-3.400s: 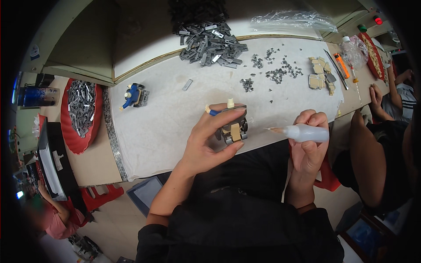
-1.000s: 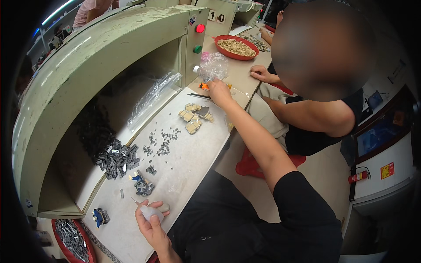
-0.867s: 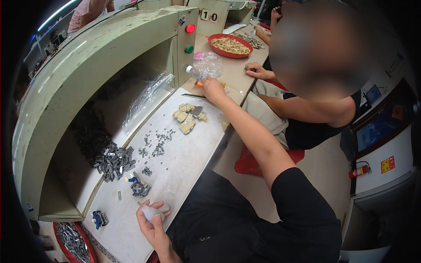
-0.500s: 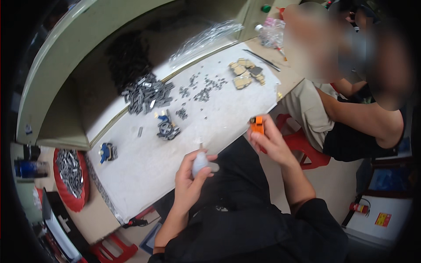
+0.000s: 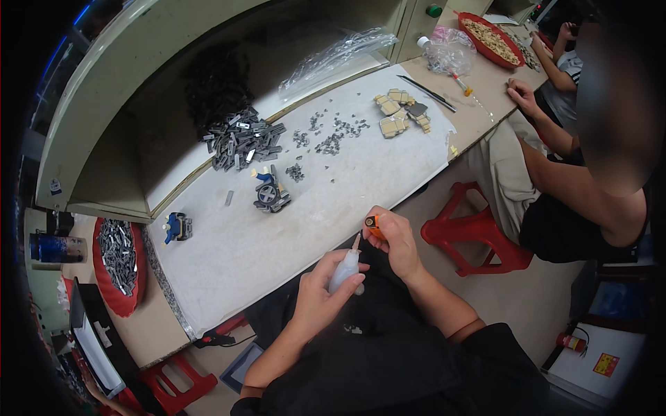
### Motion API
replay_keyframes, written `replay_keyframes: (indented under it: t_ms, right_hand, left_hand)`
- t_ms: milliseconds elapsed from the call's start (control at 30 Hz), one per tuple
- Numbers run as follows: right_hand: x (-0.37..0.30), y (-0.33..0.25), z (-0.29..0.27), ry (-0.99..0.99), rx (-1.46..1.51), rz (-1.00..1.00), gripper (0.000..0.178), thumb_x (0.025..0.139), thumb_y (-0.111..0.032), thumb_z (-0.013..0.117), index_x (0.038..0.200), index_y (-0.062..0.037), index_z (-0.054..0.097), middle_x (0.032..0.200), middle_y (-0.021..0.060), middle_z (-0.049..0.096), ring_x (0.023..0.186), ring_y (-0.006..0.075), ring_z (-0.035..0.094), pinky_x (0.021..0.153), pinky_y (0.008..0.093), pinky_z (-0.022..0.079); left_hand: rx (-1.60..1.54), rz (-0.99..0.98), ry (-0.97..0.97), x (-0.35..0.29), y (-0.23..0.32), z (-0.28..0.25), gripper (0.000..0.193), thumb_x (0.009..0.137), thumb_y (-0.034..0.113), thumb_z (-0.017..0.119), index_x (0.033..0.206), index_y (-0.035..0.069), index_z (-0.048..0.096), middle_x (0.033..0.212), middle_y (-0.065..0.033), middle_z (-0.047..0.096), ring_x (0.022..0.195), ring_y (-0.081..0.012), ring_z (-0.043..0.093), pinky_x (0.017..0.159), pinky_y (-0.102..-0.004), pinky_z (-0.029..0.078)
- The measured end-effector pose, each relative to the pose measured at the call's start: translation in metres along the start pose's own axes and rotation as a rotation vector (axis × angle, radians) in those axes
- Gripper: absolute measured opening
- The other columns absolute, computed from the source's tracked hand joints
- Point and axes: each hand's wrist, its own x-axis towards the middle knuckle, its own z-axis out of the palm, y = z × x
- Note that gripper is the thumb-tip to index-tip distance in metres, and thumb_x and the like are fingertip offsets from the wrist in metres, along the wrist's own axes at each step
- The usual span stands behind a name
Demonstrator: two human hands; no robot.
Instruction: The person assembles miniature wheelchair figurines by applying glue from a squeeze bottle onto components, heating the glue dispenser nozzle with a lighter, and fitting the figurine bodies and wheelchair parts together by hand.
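My left hand (image 5: 318,297) is closed round a small translucent white squeeze bottle (image 5: 345,271), tilted up above my lap. The bottle's thin brownish nozzle tip (image 5: 356,240) points up toward my other hand. In my right hand (image 5: 397,243) is an orange lighter (image 5: 372,224), its dark metal head turned toward the nozzle. A small gap shows between lighter and nozzle; I cannot make out a flame. Beyond my hands, a small grey wheeled model with a blue-and-cream figure (image 5: 269,193) stands on the white sheet (image 5: 291,239). A similar figure model (image 5: 177,227) lies farther left.
Dark grey strips (image 5: 243,142) are heaped by the shelf, with tiny grey parts (image 5: 331,143) scattered beside them. Tan block pieces (image 5: 395,119) and a black pen-like tool (image 5: 430,94) lie at the far right. A red tray (image 5: 137,277) stands left; a co-worker's knee (image 5: 499,149) is right.
My right hand has brought the lighter left and down, close to the bottle's nozzle. My left hand has shifted slightly right with the bottle. The view has also moved a little.
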Motion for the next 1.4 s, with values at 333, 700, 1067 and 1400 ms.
replay_keyframes:
  t_ms: [333, 700, 1067, 1400]
  right_hand:
    - [0.0020, 0.0045, 0.0000, 0.018, -0.020, -0.009, 0.045, 0.084, -0.041, 0.030, 0.068, -0.0033, 0.048, 0.060, 0.0001, 0.044, 0.054, 0.0062, 0.038, 0.046, 0.0192, 0.028]
    - [0.0026, 0.0038, 0.0008, 0.018, -0.109, -0.069, 0.045, 0.084, -0.039, 0.029, 0.067, -0.0018, 0.048, 0.057, 0.0013, 0.044, 0.051, 0.0074, 0.037, 0.046, 0.0219, 0.029]
    - [0.0023, 0.0036, 0.0023, 0.031, -0.128, -0.082, 0.045, 0.085, -0.038, 0.030, 0.068, -0.0013, 0.048, 0.057, 0.0020, 0.045, 0.051, 0.0072, 0.038, 0.046, 0.0218, 0.029]
    - [0.0037, 0.0049, 0.0039, 0.049, -0.182, -0.113, 0.042, 0.085, -0.032, 0.030, 0.064, -0.0003, 0.047, 0.052, 0.0045, 0.042, 0.047, 0.0114, 0.039, 0.045, 0.0257, 0.030]
  left_hand:
    - [-0.003, -0.011, 0.008, 0.0047, -0.0028, 0.0031, 0.027, 0.078, 0.009, 0.058, 0.103, 0.001, 0.049, 0.086, -0.0076, 0.063, 0.070, -0.0094, 0.059, 0.064, -0.0213, 0.045]
    - [-0.027, -0.006, -0.001, 0.0051, -0.0046, 0.0018, 0.026, 0.079, 0.008, 0.057, 0.103, 0.002, 0.049, 0.086, -0.0067, 0.063, 0.070, -0.0086, 0.058, 0.064, -0.0209, 0.045]
    - [-0.013, 0.017, -0.009, 0.0046, -0.0049, -0.0004, 0.027, 0.079, 0.008, 0.057, 0.104, 0.002, 0.049, 0.086, -0.0075, 0.063, 0.068, -0.0095, 0.059, 0.062, -0.0211, 0.046]
    - [-0.032, 0.010, -0.010, 0.0039, -0.0059, -0.0017, 0.027, 0.079, 0.008, 0.057, 0.105, 0.002, 0.048, 0.086, -0.0075, 0.062, 0.069, -0.0087, 0.058, 0.062, -0.0211, 0.045]
